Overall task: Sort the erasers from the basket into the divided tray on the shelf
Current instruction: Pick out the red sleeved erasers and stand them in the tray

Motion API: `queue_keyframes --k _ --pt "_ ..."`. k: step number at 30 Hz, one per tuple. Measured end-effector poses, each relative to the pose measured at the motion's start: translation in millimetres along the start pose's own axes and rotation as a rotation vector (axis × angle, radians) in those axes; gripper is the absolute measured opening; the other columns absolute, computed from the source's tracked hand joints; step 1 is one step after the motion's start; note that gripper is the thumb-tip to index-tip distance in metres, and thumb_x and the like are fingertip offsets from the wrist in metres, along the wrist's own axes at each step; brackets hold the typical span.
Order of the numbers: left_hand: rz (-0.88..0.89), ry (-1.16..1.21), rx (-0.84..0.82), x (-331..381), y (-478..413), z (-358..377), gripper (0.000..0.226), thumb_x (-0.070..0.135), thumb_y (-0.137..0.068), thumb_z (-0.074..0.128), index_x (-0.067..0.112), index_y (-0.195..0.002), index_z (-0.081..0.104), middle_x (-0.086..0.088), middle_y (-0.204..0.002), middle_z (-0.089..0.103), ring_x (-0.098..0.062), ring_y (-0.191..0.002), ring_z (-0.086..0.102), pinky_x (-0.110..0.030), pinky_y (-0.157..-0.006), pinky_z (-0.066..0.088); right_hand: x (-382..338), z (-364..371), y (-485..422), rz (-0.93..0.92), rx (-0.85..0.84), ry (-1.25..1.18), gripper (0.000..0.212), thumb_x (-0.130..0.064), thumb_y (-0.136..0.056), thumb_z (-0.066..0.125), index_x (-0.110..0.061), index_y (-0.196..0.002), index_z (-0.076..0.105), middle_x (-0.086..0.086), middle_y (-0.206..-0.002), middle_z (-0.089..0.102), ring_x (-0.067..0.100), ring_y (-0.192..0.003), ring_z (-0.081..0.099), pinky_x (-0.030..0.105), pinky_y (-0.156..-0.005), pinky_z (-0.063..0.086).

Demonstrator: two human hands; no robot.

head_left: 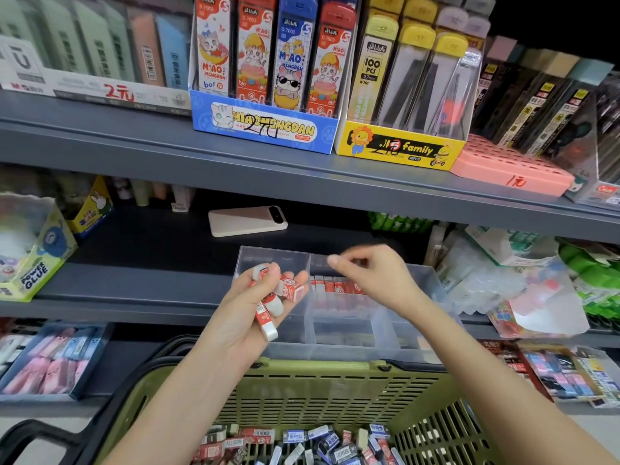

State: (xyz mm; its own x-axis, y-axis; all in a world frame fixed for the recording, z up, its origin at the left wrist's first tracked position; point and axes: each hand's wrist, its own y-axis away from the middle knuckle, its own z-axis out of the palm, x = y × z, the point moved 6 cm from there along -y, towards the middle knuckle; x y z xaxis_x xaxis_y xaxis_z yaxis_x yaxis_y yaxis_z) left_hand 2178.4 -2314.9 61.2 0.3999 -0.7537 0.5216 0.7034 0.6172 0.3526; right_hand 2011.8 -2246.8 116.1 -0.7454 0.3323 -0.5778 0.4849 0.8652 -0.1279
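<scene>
My left hand [248,307] holds several red-and-white erasers [280,292] in its cupped palm, in front of the left compartment of the clear divided tray [339,345]. My right hand [372,275] hovers over the tray's middle compartment with its fingers loosely curled; it is blurred and I see nothing in it. A row of red erasers [335,285] stands in that middle compartment. Below, the olive green basket [335,391] holds several red and blue erasers [302,443].
A phone [246,221] lies on the shelf behind the tray. A glue box [37,260] stands at the left, plastic-wrapped packs [503,280] at the right. Display boxes [265,129] fill the shelf above. Trays of stationery sit on the lower shelf.
</scene>
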Motion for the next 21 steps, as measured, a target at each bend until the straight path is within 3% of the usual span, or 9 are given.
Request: queue_keyframes --k 3,5,8,11,13,16,18,21 --pt "0.026 -0.044 0.027 -0.1 -0.3 -1.5 0.033 0.017 -0.067 0.069 0.004 -0.097 0.058 -0.015 -0.09 0.073 -0.027 -0.093 0.071 -0.035 -0.068 0.06 -44.2 12.8 24.8 -0.057 -0.052 -0.331 0.025 -0.055 -0.074 0.064 -0.03 -0.072 0.071 -0.012 -0.067 0.068 0.004 -0.062 0.057 0.024 -0.061 0.046" --pt "0.064 -0.138 0.01 1.2 1.4 -0.5 0.035 0.019 -0.068 0.068 0.007 -0.099 0.059 -0.013 -0.093 0.074 -0.023 -0.088 0.072 -0.031 -0.066 0.059 -58.4 22.8 34.9 -0.061 -0.068 -0.282 0.024 -0.046 -0.074 0.07 -0.023 -0.079 0.071 -0.011 -0.068 0.069 0.001 -0.061 0.056 0.019 -0.059 0.045" --pt "0.086 -0.266 -0.037 -0.8 7.0 2.5 0.035 0.02 -0.068 0.068 0.009 -0.101 0.06 -0.012 -0.096 0.074 -0.021 -0.084 0.072 -0.036 -0.075 0.059 -62.5 29.3 42.6 -0.056 -0.101 -0.228 0.015 -0.028 -0.08 0.071 -0.013 -0.077 0.069 -0.025 -0.06 0.062 -0.002 -0.057 0.055 0.011 -0.059 0.042" --pt "0.055 -0.257 -0.097 -5.5 14.1 4.0 0.038 0.015 -0.073 0.065 0.006 -0.109 0.06 -0.017 -0.102 0.072 -0.025 -0.092 0.071 -0.036 -0.081 0.058 -47.6 22.9 48.3 0.079 -0.167 -0.426 0.009 -0.016 -0.076 0.071 -0.015 -0.067 0.068 -0.011 -0.057 0.066 -0.004 -0.053 0.054 0.011 -0.055 0.044" --pt "0.039 -0.197 -0.119 -5.5 18.8 1.6 0.033 0.01 -0.082 0.059 0.001 -0.114 0.058 -0.022 -0.104 0.07 -0.03 -0.098 0.069 -0.034 -0.076 0.059 -25.6 8.0 44.0 0.207 -0.067 -0.531 0.011 -0.017 -0.071 0.071 -0.013 -0.061 0.07 -0.005 -0.055 0.066 -0.001 -0.051 0.054 0.015 -0.054 0.042" --pt "0.015 -0.156 -0.088 -3.9 23.5 -7.2 0.027 0.007 -0.092 0.051 -0.003 -0.117 0.055 -0.02 -0.106 0.07 -0.032 -0.098 0.069 -0.036 -0.072 0.059 10.4 -15.3 25.9 0.356 0.149 -0.331 0.034 -0.042 -0.063 0.072 -0.012 -0.049 0.065 -0.001 -0.048 0.058 0.006 -0.049 0.049 0.023 -0.056 0.039" --pt "0.021 -0.15 -0.093 -1.8 26.1 -8.5 0.031 0.011 -0.09 0.052 -0.003 -0.117 0.054 -0.017 -0.109 0.07 -0.032 -0.098 0.069 -0.039 -0.069 0.059 22.5 -15.2 8.9 0.391 0.125 -0.024 0.048 -0.048 -0.067 0.072 -0.011 -0.041 0.056 0.0 -0.038 0.047 0.01 -0.042 0.043 0.025 -0.049 0.034" --pt "0.051 -0.185 -0.126 2.7 31.2 -6.7 0.038 0.023 -0.083 0.055 0.001 -0.114 0.055 -0.013 -0.111 0.07 -0.033 -0.099 0.068 -0.04 -0.066 0.059 26.9 2.5 -8.2 0.443 -0.011 0.319 0.038 -0.041 -0.068 0.07 -0.015 -0.049 0.049 -0.005 -0.045 0.045 0.016 -0.048 0.048 0.02 -0.042 0.028"
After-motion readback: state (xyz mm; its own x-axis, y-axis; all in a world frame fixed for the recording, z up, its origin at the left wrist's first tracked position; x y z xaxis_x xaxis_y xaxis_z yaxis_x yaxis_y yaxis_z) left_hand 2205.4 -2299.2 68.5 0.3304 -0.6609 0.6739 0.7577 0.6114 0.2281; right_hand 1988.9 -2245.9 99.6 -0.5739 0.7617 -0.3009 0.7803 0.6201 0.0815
